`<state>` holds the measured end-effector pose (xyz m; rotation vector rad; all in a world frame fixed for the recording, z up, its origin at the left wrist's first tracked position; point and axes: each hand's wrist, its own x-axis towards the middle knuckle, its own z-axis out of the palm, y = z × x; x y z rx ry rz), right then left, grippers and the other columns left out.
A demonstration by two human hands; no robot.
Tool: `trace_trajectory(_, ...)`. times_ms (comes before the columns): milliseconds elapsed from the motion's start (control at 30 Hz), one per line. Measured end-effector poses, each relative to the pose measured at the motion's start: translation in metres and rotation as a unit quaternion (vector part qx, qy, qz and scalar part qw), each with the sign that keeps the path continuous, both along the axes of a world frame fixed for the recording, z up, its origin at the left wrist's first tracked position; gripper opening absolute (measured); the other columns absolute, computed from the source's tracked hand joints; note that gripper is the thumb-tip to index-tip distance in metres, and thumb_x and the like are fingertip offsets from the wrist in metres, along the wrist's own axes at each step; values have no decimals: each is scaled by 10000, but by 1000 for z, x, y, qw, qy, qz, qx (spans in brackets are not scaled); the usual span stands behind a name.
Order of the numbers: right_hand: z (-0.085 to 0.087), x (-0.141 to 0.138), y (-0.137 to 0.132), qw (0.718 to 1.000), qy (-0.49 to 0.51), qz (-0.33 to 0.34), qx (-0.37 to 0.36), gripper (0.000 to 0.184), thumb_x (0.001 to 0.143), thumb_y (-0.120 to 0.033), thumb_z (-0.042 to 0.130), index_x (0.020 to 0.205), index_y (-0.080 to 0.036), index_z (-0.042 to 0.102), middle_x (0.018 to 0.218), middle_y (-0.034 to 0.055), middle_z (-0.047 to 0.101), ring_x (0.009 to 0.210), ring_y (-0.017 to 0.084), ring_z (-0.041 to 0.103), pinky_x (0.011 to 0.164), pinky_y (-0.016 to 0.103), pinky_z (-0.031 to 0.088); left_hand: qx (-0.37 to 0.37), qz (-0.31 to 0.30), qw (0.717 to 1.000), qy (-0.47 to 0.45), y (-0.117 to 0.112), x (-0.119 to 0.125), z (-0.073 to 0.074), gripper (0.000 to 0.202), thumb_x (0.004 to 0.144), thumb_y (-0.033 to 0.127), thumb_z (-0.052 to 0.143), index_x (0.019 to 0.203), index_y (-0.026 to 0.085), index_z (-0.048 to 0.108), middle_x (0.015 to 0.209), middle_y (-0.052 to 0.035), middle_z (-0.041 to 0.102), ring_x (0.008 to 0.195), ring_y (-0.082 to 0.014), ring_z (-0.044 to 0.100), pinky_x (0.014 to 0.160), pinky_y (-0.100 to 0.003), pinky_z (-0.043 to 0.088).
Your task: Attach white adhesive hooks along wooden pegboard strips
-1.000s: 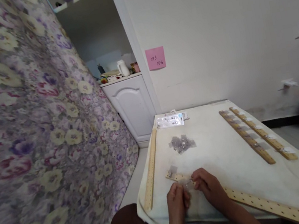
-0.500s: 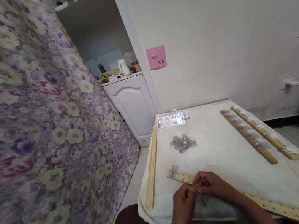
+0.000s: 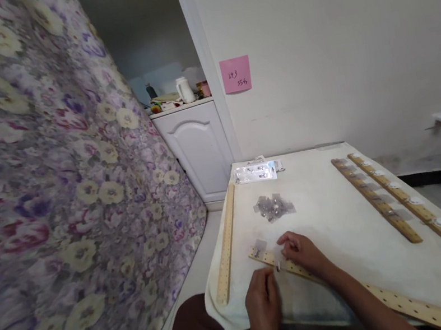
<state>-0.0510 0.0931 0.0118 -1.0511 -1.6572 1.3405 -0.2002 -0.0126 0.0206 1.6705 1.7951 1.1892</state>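
Note:
A pale perforated wooden strip (image 3: 301, 271) lies at an angle near the front of the table, partly under my hands. Near its far end sits a small translucent grey packet (image 3: 259, 246) with a dark metal bit. A small shiny metal piece (image 3: 279, 267) shows on the strip between my hands, its exact kind too small to tell. My left hand (image 3: 261, 294) is closed beside that piece, its fingertips pressed together; what they hold is hidden. Just above the strip is my right hand (image 3: 303, 251), its index finger stretched out and apart from the thumb.
A pile of small grey packets (image 3: 273, 208) lies mid-table, with clear blister packaging (image 3: 255, 172) behind. Another perforated strip (image 3: 227, 246) runs along the left edge. Two brown strips (image 3: 376, 200) bearing packets lie at right. A larger perforated board (image 3: 416, 304) is at the front right.
My hands were together over the strip and have moved apart. The right fingers have spread, and the left hand has shifted slightly left. The metal piece now shows between them.

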Motion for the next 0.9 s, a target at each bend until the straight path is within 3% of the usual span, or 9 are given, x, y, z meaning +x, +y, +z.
trace_trajectory(167, -8, -11, 7, 999, -36, -27, 15, 137, 700, -209, 507, 813, -181, 580, 560, -50, 561, 527, 119, 502, 532, 226, 364, 57, 4, 995, 82, 0, -2, -27, 262, 906, 228, 400, 1081, 215, 595, 933, -57, 621, 889, -177, 592, 797, -289, 463)
trace_trajectory(267, -11, -13, 8, 996, -60, -59, 14, 126, 694, -235, 522, 788, -184, 587, 574, -40, 564, 548, 130, 516, 543, 233, 378, 78, 7, 989, 124, 1, -2, -35, 305, 903, 197, 394, 1155, 211, 567, 915, -59, 618, 869, -172, 599, 769, -277, 482)
trace_trajectory(500, -15, -13, 9, 994, -79, -68, 15, 64, 691, -226, 537, 732, -193, 573, 579, -33, 560, 564, 135, 527, 557, 238, 398, 75, 9, 977, 199, -1, -2, -41, 402, 889, 132, 374, 1262, 218, 497, 920, -59, 602, 855, -166, 592, 751, -273, 500)
trace_trajectory(900, -14, -11, 6, 992, -98, -77, 22, 62, 682, -220, 527, 715, -199, 575, 580, -31, 567, 573, 143, 533, 565, 245, 393, 61, 19, 961, 267, -1, -1, -48, 487, 837, 65, 382, 1285, 230, 476, 904, -50, 581, 828, -163, 577, 710, -256, 495)
